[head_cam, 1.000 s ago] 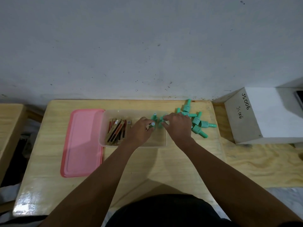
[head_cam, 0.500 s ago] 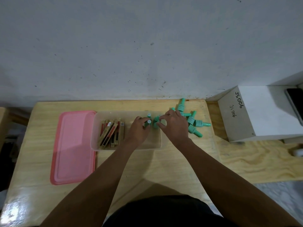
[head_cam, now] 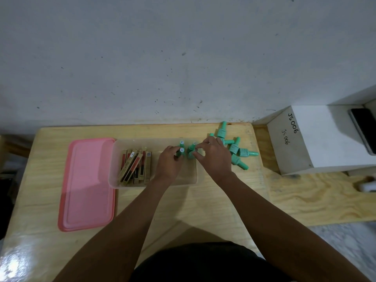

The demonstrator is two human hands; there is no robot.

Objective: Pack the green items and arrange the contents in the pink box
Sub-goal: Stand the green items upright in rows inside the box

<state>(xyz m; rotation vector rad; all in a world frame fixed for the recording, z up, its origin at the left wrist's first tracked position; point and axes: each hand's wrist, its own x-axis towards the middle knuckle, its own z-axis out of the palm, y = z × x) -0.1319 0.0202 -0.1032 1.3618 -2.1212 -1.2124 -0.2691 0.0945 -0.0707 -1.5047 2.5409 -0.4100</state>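
Head view, near to far. At the lower edge is the person's dark garment (head_cam: pixel 193 261), from which both bare forearms reach forward over a pale wooden table (head_cam: pixel 183 212). A pink lid (head_cam: pixel 87 184) lies flat on the left of the table, its right edge just beside a clear box (head_cam: pixel 154 182) at centre. In the left part of the box, flat gold-and-red packs (head_cam: pixel 136 165) stand on edge in a loose row, some of them tilted. The left hand (head_cam: pixel 169 161) is inside the right part of the box, its fingers curled round the left bottle (head_cam: pixel 181 150), a green bottle standing upright with its round cap towards the camera. The right hand (head_cam: pixel 213 157) reaches over the box's right wall and pinches the right bottle (head_cam: pixel 190 153) between thumb and forefinger; this bottle is also upright and stands just beside the left one. A third bottle (head_cam: pixel 181 142) stands directly behind the left bottle (only its cap shows). On the table to the right of the box, partly behind the right hand, loose bottles (head_cam: pixel 243 153) lie on their sides in a crossed cluster, touching one another. Farther right is a white block (head_cam: pixel 317 139) marked "JS006", with a dark phone (head_cam: pixel 364 129) on top. A grey speckled wall (head_cam: pixel 183 58) closes the background.
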